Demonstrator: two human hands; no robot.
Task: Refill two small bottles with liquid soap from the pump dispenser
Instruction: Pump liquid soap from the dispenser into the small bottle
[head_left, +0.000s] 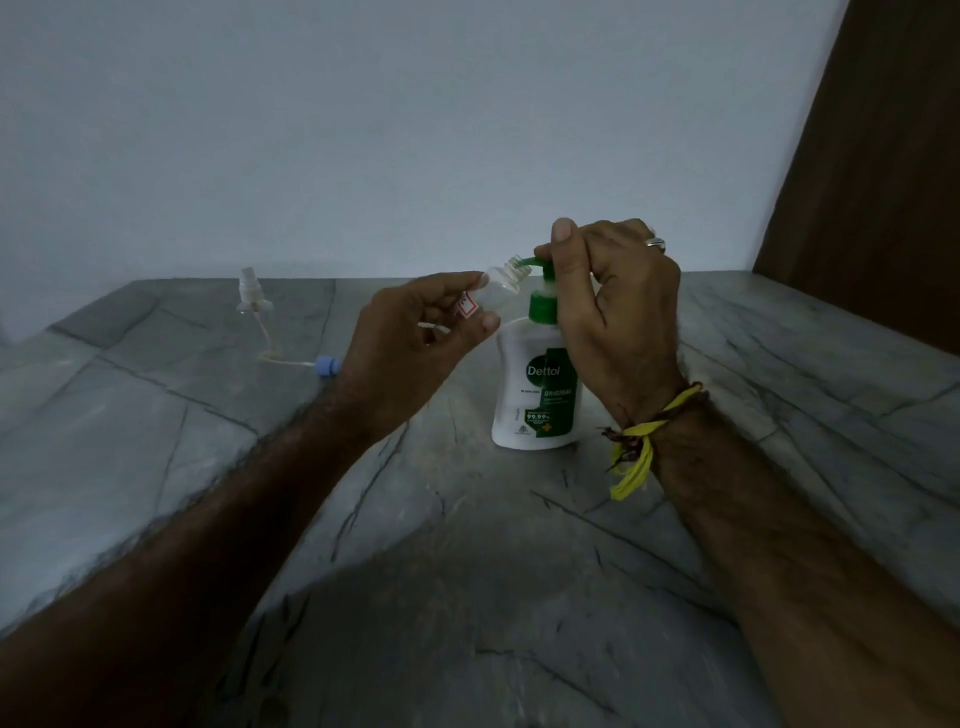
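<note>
A white soap dispenser with a green pump head stands upright on the grey marble counter. My left hand pinches a small clear bottle, tilted so that its open threaded neck meets the green nozzle. My right hand wraps over the pump head, thumb lying along the top of the nozzle. A second small clear bottle with a spray top stands at the back left of the counter. A spray cap with a blue collar and a thin tube lies on the counter near my left wrist.
A pale wall runs behind the counter. A dark brown wooden panel stands at the right. The counter's left edge drops away at the far left.
</note>
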